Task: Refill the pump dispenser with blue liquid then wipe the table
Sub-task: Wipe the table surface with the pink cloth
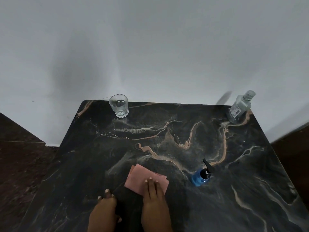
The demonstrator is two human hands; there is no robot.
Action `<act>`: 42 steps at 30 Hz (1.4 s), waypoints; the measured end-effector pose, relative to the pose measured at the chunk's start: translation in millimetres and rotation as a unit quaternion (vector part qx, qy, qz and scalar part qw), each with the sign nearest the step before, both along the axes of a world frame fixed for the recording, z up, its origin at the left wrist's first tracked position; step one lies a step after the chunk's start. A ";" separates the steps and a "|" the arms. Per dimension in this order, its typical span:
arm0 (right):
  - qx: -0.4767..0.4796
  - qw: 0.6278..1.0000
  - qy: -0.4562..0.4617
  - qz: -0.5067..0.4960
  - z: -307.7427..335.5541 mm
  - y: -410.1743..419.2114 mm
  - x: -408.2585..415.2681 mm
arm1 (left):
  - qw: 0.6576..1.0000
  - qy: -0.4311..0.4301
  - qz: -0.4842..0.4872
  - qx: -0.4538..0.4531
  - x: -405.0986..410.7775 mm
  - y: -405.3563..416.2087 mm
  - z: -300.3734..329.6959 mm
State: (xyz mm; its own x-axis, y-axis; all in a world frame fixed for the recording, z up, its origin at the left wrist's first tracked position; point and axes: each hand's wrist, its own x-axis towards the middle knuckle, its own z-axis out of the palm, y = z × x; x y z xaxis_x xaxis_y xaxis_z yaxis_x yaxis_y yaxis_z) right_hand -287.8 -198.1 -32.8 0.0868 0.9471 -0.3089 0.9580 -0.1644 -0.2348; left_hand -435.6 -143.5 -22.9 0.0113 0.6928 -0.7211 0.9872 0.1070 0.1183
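Two hands lie apart at bottom centre. The right hand (154, 195) presses flat on a folded pink cloth (142, 176), likely to wipe the dark marbled table (184, 131). The empty left hand (105, 205) braces beside it. The blue plastic pump dispenser (201, 177) stands capped at lower right, aside.

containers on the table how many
3: a glass at the far left edge, a clear bottle at the far right corner, and the blue pump dispenser nearer, right of the pink cloth. None look hidden.

pink cloth (143, 177) partly under right hand (154, 198), bottle (239, 107) label unreadable, table (234, 206) cut off at bottom edge
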 end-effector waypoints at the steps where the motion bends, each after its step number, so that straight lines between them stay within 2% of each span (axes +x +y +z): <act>1: -0.001 1.000 -0.031 0.004 -5.4 2.9 -3.1 | 1.000 -0.001 0.004 -0.004 -0.5 1.1 -0.2; 4: -0.019 0.996 -0.087 0.021 -11.0 9.5 -9.6 | 1.000 -0.007 0.022 -0.019 -2.6 4.9 -2.2; 8: -0.021 0.997 -0.079 0.008 -13.9 36.2 4.0 | 1.000 -0.004 0.016 -0.020 -4.1 4.3 -6.6; 10: 0.018 0.994 -0.105 -0.002 -20.7 67.2 23.2 | 1.000 -0.004 0.014 -0.021 -5.2 4.5 -7.2; 15: -0.011 0.986 -0.161 -0.033 -18.1 156.0 84.9 | 1.000 -0.013 0.023 -0.013 -6.4 3.5 -5.8; 20: -0.017 0.989 -0.142 -0.035 -16.8 197.9 119.5 | 1.000 -0.016 0.000 0.008 -6.2 -0.7 -1.4; 25: 0.003 0.990 -0.139 -0.004 -30.4 158.4 112.2 | 0.999 -0.022 -0.009 0.033 -7.5 -5.0 -0.2; 28: 0.027 0.992 -0.121 0.002 -39.3 113.3 97.0 | 0.998 -0.022 -0.005 0.051 -7.0 -10.2 -1.5; 32: 0.007 0.992 -0.121 0.036 -35.4 35.8 67.4 | 0.997 -0.026 -0.021 0.074 -7.3 -13.7 -2.1; 33: 0.023 0.991 -0.122 0.042 -31.4 19.8 61.4 | 0.996 -0.026 -0.026 0.083 -7.7 -14.3 -2.2; 35: 0.184 0.981 -0.051 0.042 -33.5 -10.8 53.2 | 0.995 -0.024 -0.031 0.091 -7.7 -16.0 -2.1; 36: 0.199 0.978 -0.038 0.060 -32.3 -32.6 48.6 | 0.995 -0.024 -0.030 0.093 -7.6 -16.2 -2.3; 37: 0.174 0.982 -0.031 0.060 -30.2 -47.7 44.2 | 0.995 -0.026 -0.028 0.095 -7.4 -16.0 -2.5; 38: 0.157 0.985 -0.050 0.050 -23.4 -68.2 36.5 | 0.995 -0.027 -0.026 0.096 -7.0 -15.7 -2.6; 40: 0.224 0.956 -0.178 0.056 -30.1 -86.3 37.8 | 0.995 -0.026 -0.028 0.097 -6.3 -15.5 -2.5; 41: 0.232 0.959 -0.161 0.026 -35.8 -83.9 41.9 | 0.995 -0.024 -0.031 0.095 -6.4 -15.4 -2.0; 42: 0.328 0.926 -0.167 -0.083 -45.6 -71.7 50.7 | 0.995 -0.024 -0.032 0.091 -6.5 -15.3 -1.8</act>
